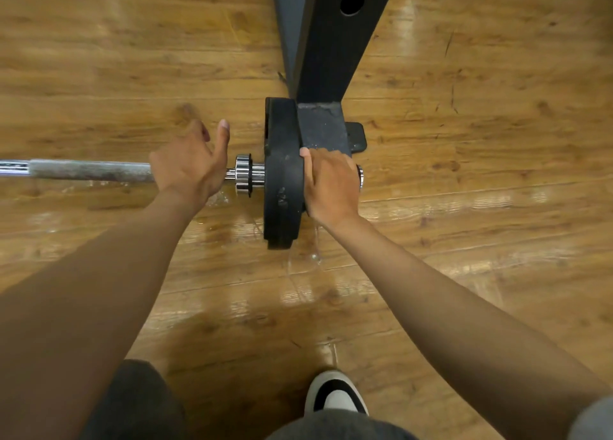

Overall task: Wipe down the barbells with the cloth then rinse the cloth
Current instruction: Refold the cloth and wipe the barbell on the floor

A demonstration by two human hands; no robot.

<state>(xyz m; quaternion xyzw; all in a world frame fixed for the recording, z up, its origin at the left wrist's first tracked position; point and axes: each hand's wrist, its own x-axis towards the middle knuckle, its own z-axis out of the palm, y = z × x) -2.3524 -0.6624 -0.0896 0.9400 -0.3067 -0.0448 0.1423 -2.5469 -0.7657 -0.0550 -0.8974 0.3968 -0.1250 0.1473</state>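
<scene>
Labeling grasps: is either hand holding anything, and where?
Right hand grips the black weight plate by its outer face, thumb on the rim. Left hand is open over the bar, holding nothing.

Bare forearms, no sleeves; dark grey trousers [139, 403] and a black-and-white shoe [336, 395] with a white toe.
</scene>
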